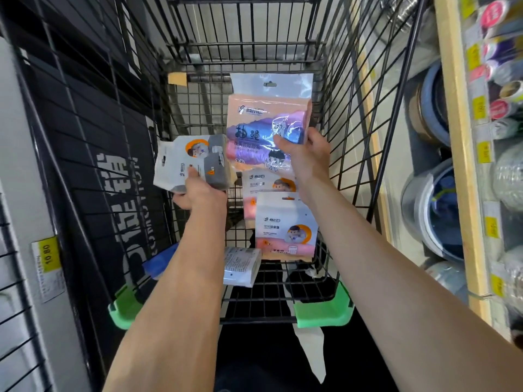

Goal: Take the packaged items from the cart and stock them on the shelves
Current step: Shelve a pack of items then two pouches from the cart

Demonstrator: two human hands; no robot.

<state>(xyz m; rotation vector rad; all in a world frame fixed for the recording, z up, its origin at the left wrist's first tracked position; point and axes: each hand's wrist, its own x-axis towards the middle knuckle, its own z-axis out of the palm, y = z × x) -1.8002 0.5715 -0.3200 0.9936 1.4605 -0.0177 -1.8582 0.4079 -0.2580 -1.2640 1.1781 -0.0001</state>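
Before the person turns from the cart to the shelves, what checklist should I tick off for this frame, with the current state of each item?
1. Left hand has a firm hold on the grey-and-white pack: ok, thumb on top and fingers underneath.
2. Right hand holds the purple-and-pink pack: ok, gripped at its lower right edge, hanging tab up.
3. Both packs lifted clear of the cart wires: ok, neither touches the sides.
4. Shelf on the right has a free slot for these packs: cannot tell, only bowls and rolls show.
5. Stock left in the cart: not ok if meant to be emptied, the white-and-pink pack and others remain.
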